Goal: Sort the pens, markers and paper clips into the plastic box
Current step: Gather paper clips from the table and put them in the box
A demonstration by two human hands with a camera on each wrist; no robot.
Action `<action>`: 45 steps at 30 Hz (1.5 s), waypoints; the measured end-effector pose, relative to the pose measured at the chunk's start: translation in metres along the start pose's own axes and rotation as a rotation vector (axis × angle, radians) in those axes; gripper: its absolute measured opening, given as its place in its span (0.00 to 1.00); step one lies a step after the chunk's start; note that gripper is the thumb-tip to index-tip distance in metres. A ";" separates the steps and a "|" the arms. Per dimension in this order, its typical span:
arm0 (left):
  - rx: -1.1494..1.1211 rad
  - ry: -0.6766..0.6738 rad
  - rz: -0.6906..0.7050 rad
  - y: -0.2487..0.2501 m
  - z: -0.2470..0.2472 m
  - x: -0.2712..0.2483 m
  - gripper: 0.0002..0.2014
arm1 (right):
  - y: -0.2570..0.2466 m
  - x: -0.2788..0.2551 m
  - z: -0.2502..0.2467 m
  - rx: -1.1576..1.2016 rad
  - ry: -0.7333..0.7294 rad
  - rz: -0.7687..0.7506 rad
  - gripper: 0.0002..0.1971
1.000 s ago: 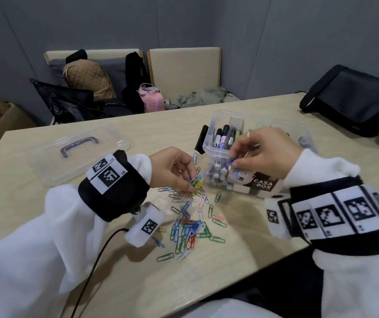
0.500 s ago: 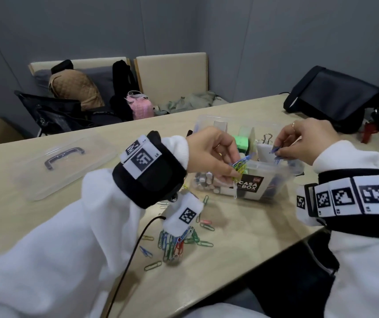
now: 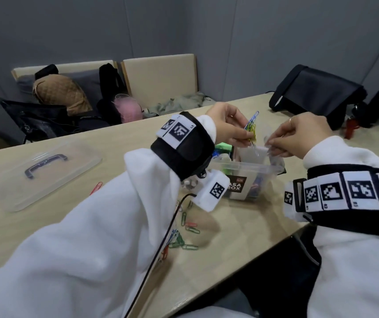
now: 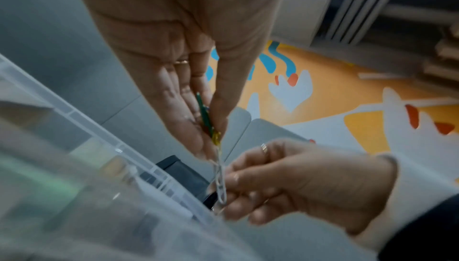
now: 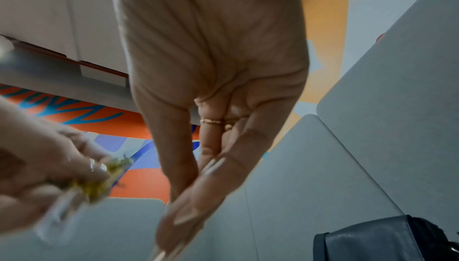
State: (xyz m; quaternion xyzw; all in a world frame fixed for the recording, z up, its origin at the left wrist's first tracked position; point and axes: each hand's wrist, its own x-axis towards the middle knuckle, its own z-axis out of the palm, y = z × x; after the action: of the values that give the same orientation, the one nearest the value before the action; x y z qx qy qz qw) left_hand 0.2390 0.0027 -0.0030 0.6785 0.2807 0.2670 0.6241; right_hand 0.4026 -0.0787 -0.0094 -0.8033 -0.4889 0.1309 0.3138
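Grey walls close in a room with a pale wooden table (image 3: 46,226), and both hands are raised over the plastic box (image 3: 253,167) at its near edge. Thumb and fingertips of the left hand (image 3: 227,127) are pressed together on a bunch of paper clips (image 3: 251,129), yellow, green and blue, whose long axes run roughly upright, one blue clip sticking up and away from the person. From the bunch a pale clip (image 4: 220,182) hangs lengthwise, its lower end at the fingertips of the right hand (image 3: 298,138), which are drawn together in a pinch; the left wrist view shows them touching that clip, though blur hides how firmly they hold it. Both hands sit just above the open top of the box.

Inside the clear box, dividers make compartments: something green (image 3: 224,148) lies in a far one, a white insert (image 3: 251,154) stands under the hands, and coloured items show dimly through the front wall beside a dark label (image 3: 235,187). What each compartment holds cannot be told further.

Loose clips (image 3: 184,232), green, red and blue, lie scattered on the table in front of the box, partly hidden by the left sleeve (image 3: 92,260). One red clip (image 3: 96,188) lies beside the clear lid (image 3: 46,173), which rests flat, handle up, well left of the box. A black bag (image 3: 317,92) sits on the far right of the table. Chairs (image 3: 158,79) with bags and clothes stand behind.
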 end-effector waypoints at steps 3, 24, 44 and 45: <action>0.149 0.031 -0.053 -0.007 0.007 0.011 0.11 | 0.002 0.003 -0.002 0.035 0.055 0.018 0.10; 0.517 -0.018 0.029 -0.029 0.011 0.015 0.07 | -0.009 -0.003 0.003 -0.061 0.118 -0.038 0.07; 0.292 0.227 0.220 -0.029 -0.018 -0.015 0.09 | -0.027 -0.016 0.003 -0.121 0.137 -0.112 0.09; 0.299 0.254 0.241 -0.029 -0.027 -0.019 0.11 | -0.031 -0.018 0.006 -0.128 0.136 -0.125 0.09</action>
State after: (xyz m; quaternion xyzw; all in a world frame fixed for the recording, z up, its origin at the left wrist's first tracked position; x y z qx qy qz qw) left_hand 0.2049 0.0095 -0.0296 0.7530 0.3102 0.3784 0.4400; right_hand 0.3693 -0.0819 0.0040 -0.7968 -0.5228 0.0248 0.3020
